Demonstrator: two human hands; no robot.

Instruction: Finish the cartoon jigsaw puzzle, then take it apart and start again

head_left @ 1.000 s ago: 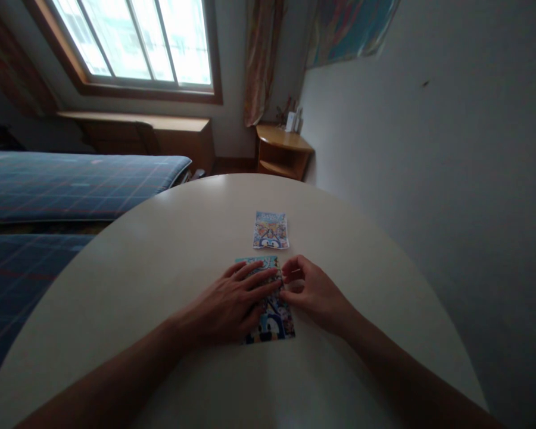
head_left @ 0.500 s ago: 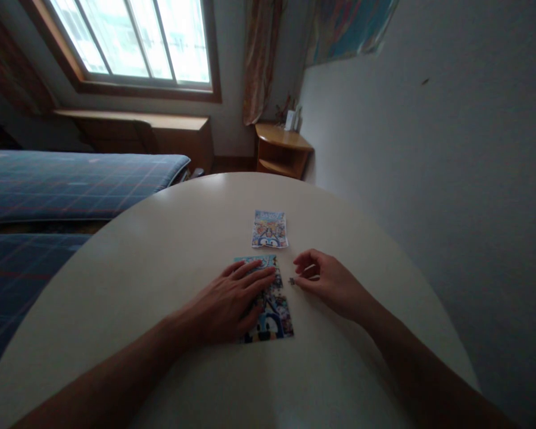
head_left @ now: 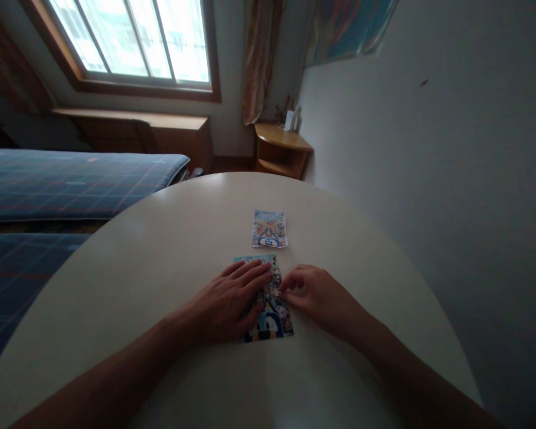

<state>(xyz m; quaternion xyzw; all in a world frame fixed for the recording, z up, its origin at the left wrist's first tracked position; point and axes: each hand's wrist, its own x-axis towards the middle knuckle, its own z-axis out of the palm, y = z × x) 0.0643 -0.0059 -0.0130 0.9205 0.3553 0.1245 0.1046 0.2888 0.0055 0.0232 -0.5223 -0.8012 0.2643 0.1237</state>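
Right fingertips (head_left: 286, 285): I am pinching them narrowly together at the right edge of the picture puzzle (head_left: 271, 320); I cannot tell whether anything is sitting between them. My right hand (head_left: 319, 295) is resting at 3 o'clock of the puzzle. My left hand (head_left: 226, 301) is lying flat with its fingers loosely spread, pressing on the puzzle's left half near the middle of the table (head_left: 161, 250). A smaller card (head_left: 270, 229) is lying apart at 12 o'clock. Risk, as I judge it: a sideways nudge from the pinch could buckle the uncovered right half.
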